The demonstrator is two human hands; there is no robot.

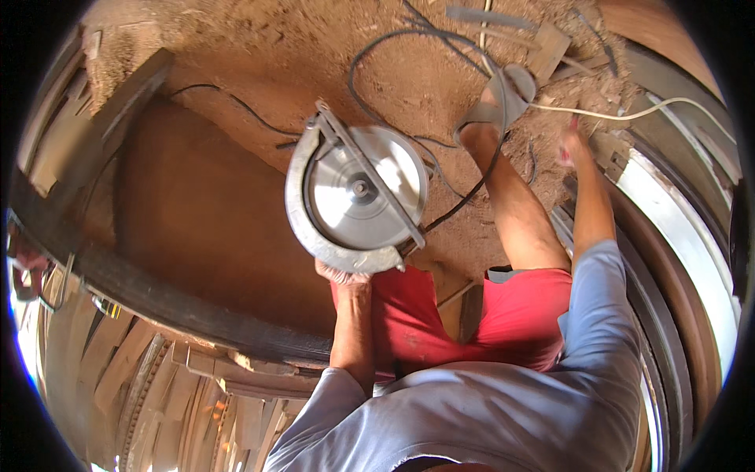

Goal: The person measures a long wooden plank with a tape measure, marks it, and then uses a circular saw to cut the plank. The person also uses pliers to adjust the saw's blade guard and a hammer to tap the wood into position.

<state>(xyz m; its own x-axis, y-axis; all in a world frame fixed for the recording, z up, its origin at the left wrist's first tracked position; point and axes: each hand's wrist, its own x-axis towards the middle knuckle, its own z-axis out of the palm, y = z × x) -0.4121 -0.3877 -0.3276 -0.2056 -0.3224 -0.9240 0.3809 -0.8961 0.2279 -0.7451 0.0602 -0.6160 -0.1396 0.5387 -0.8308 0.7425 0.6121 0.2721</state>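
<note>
My left hand [344, 273] is closed on a circular saw [296, 206], gripping it at its near side by my left thigh. The saw is tipped so that its round, shiny blade [334, 200] faces up, with a grey curved guard around part of it and a flat metal bar across it. Whether the blade spins I cannot tell. The saw hides most of my left fingers. Out to the right, my right hand [574, 148] is closed around something small with red parts, blurred and too small to name. A dark cord [472, 189] runs from beside the saw.
A wide brown board [204, 212] lies at the left, with a dark beam [197, 303] along its near edge. Sawdust [259, 39] covers the ground. A pale cable [629, 116] crosses at the right, above long stacked boards [668, 212]. Many wood strips [157, 393] stand at the lower left.
</note>
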